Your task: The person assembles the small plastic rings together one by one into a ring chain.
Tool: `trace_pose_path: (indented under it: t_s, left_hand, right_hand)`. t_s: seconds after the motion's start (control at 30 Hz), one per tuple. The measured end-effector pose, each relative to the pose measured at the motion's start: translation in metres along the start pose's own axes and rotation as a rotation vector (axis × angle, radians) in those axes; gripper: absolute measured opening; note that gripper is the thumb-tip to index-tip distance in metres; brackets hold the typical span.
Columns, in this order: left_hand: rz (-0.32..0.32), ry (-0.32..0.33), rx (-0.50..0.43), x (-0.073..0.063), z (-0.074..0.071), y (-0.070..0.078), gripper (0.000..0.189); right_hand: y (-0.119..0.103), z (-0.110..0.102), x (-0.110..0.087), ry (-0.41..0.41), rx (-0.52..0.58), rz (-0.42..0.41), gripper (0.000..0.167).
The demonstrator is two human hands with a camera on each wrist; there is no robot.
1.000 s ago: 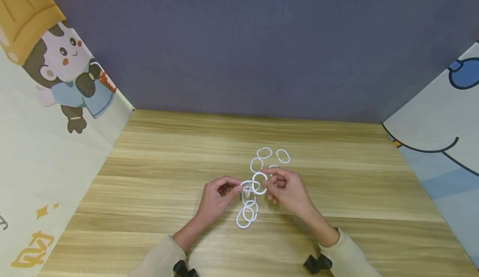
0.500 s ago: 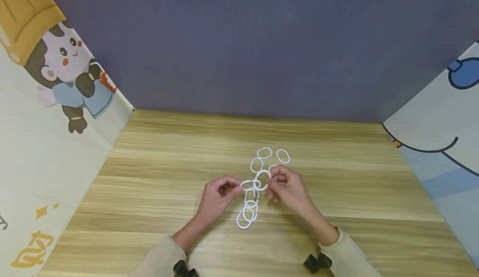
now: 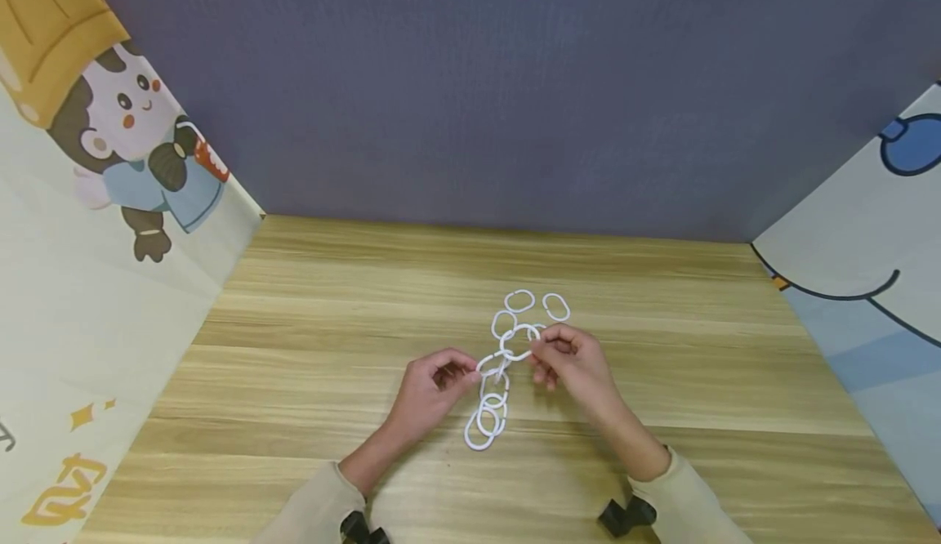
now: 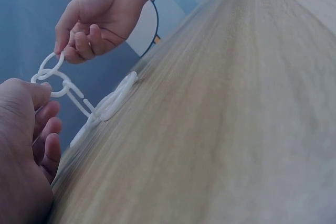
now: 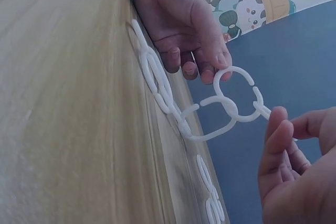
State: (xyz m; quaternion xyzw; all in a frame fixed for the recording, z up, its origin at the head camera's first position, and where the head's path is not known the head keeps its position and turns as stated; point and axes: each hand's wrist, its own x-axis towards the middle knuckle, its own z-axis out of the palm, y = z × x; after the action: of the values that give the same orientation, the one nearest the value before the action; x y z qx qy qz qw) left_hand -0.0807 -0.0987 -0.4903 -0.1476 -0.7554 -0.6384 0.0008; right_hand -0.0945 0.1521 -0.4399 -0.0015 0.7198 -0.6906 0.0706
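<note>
Above the middle of the tabletop (image 3: 331, 299), a chain of white links (image 3: 506, 355) stretches between two hands, the left hand (image 3: 435, 382) clamped with thumb and fingertip on one link and the right hand (image 3: 577, 364) pinching the next, its other links reaching down to the wood on the near side. Those near links overlap, so their count is hard to make out. On the far side lie four more links (image 3: 519, 291), one partly hidden by the right hand.
</note>
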Motion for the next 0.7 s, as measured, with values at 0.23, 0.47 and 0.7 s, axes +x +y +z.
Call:
trace_pose_path:
  t_s: [0.23, 0.47, 0.7]
  left_hand:
    - [0.016, -0.030, 0.026, 0.0009, -0.0001, -0.0012, 0.012]
    - [0.016, -0.040, 0.055, 0.0011, 0.0002, -0.0034, 0.008]
    - [-0.023, 0.004, 0.014, 0.0007, 0.0000, -0.0011, 0.010]
  right_hand:
    - [0.0008, -0.0001, -0.0009, -0.047, 0.002, -0.017, 0.015]
    - [0.0015, 0.0014, -0.0019, -0.084, -0.001, -0.032, 0.011]
    - [0.0041, 0.0056, -0.0025, -0.097, -0.022, 0.017, 0.010]
